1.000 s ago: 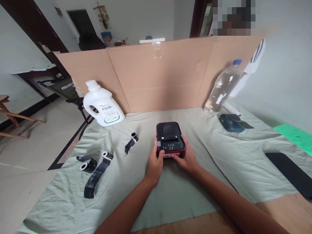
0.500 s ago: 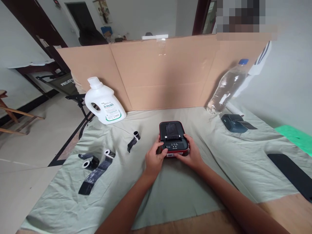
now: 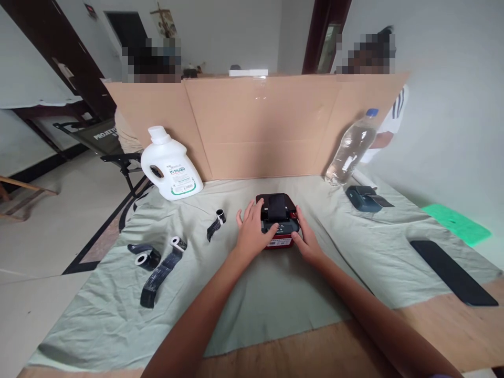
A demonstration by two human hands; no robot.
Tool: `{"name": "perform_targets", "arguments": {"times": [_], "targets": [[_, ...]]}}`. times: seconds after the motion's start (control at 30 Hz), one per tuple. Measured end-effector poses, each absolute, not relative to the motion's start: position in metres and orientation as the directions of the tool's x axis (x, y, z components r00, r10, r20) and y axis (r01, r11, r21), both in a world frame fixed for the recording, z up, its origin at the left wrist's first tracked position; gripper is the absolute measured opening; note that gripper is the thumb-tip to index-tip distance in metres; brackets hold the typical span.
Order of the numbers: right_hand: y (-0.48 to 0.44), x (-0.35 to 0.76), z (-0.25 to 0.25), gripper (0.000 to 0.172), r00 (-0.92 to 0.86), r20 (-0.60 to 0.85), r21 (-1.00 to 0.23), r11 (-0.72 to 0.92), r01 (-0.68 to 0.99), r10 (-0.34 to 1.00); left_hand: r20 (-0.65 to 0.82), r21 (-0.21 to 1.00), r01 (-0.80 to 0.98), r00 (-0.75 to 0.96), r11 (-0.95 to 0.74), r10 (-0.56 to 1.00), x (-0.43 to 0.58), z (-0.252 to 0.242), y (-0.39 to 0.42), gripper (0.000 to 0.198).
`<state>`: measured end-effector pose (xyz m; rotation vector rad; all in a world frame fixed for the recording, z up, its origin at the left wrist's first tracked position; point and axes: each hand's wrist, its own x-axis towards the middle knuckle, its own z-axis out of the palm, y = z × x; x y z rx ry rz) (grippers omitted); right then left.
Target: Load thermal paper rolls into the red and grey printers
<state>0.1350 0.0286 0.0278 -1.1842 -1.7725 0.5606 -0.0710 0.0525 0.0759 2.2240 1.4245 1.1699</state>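
Observation:
A small red-and-black portable printer (image 3: 280,242) sits on the green cloth in front of me. A black strip (image 3: 277,206) lies over its top, and its lid looks slightly raised, with red showing at the right side of the gap. My left hand (image 3: 252,229) grips the left side, fingers over the lid's edge and thumb on the front panel. Along the right side, my right hand (image 3: 309,242) holds the body, its thumb near the front corner. The fingertips on the far side are partly hidden.
Left of the printer lie a small black roll (image 3: 220,216) and two larger black rolls (image 3: 147,260) with loose tails. A white detergent jug (image 3: 173,165) and a water bottle (image 3: 350,149) stand by the cardboard screen (image 3: 260,126). At right are another printer (image 3: 363,199) and a black phone (image 3: 452,273). People sit behind.
My left hand has shifted up over the printer's lid, and the lid now appears tilted up from the body. My right hand stays at the right side. The view has shifted slightly.

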Motion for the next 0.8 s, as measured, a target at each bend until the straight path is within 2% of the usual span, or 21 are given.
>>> {"name": "perform_targets", "arguments": {"times": [0.07, 0.2, 0.3, 0.4, 0.5, 0.63, 0.73, 0.8], "targets": [[0.030, 0.136, 0.029, 0.075, -0.117, 0.425, -0.773, 0.427, 0.469, 0.898, 0.546, 0.580, 0.616, 0.191, -0.532, 0.816, -0.074, 0.072, 0.049, 0.072], [0.032, 0.136, 0.035, 0.067, -0.080, 0.450, -0.787, 0.437, 0.436, 0.890, 0.657, 0.527, 0.553, 0.218, -0.646, 0.722, -0.077, 0.049, 0.041, 0.054], [0.039, 0.138, 0.052, 0.053, -0.036, 0.484, -0.791, 0.455, 0.409, 0.874, 0.688, 0.505, 0.534, 0.226, -0.678, 0.690, -0.077, 0.032, 0.037, 0.052], [0.057, 0.140, 0.080, 0.043, -0.060, 0.465, -0.765, 0.434, 0.476, 0.883, 0.687, 0.493, 0.555, 0.225, -0.670, 0.691, -0.075, 0.023, 0.035, 0.049], [0.085, 0.137, 0.105, 0.032, -0.226, 0.359, -0.649, 0.416, 0.637, 0.906, 0.649, 0.498, 0.585, 0.239, -0.641, 0.722, -0.073, 0.021, 0.032, 0.046], [0.125, 0.116, 0.120, 0.034, -0.461, 0.156, -0.415, 0.482, 0.772, 0.873, 0.669, 0.474, 0.598, 0.231, -0.646, 0.706, -0.071, 0.022, 0.031, 0.047], [0.146, 0.098, 0.118, 0.033, -0.494, -0.015, -0.266, 0.473, 0.840, 0.869, 0.694, 0.458, 0.597, 0.222, -0.659, 0.685, -0.073, 0.024, 0.032, 0.048], [0.154, 0.089, 0.114, 0.033, -0.497, -0.105, -0.254, 0.460, 0.851, 0.862, 0.678, 0.465, 0.598, 0.233, -0.652, 0.697, -0.075, 0.025, 0.029, 0.053]]}}
